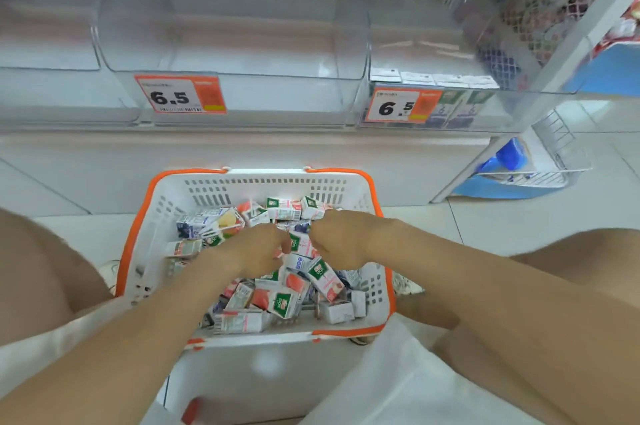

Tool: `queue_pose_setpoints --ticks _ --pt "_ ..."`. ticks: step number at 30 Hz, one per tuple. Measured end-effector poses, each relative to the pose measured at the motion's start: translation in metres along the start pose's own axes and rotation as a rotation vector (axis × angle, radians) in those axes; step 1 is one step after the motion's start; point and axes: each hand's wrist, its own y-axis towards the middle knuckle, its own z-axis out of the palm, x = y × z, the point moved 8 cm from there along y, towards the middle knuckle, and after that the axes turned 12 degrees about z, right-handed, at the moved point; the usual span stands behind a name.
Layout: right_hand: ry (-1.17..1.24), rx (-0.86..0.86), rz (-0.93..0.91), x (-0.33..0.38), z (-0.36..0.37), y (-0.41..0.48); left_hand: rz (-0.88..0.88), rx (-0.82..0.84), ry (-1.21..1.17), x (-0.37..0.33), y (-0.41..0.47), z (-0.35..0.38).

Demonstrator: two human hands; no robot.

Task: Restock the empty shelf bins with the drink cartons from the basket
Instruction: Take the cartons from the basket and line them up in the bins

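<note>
Reaching into the basket (370, 182), I am digging both hands among the drink cartons (301, 300). My left hand (256, 248) and right hand (341, 239) are curling knuckles-up; whether either is gripping a carton, I cannot tell. I am aiming to lift matching cartons together, squarely. The middle bin (242, 43) is sitting empty; the right bin (415, 43) is holding one front row.
</note>
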Motion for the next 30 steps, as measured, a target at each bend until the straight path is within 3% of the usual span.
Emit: queue_pose_setpoints --ticks 4,13,19,24,27,30 --pt "-0.093 0.077 0.045 -0.008 0.047 0.038 -0.085 0.139 -0.059 0.008 0.003 0.042" --pt "-0.293 0.072 -0.089 0.0 0.122 0.081 -0.044 0.011 -0.001 0.019 0.004 0.064" --pt "-0.493 -0.046 -0.084 -0.003 0.118 0.078 -0.05 -0.137 -0.209 0.04 -0.006 0.052" --pt "-0.125 0.079 -0.011 -0.001 0.088 0.072 -0.144 -0.226 -0.486 0.057 -0.023 0.02" --pt "0.131 -0.008 0.034 0.003 0.046 0.067 -0.197 -0.254 -0.627 0.06 -0.041 -0.002" --pt "0.436 -0.14 0.03 0.007 -0.008 0.048 -0.143 -0.376 -0.768 0.047 -0.063 -0.041"
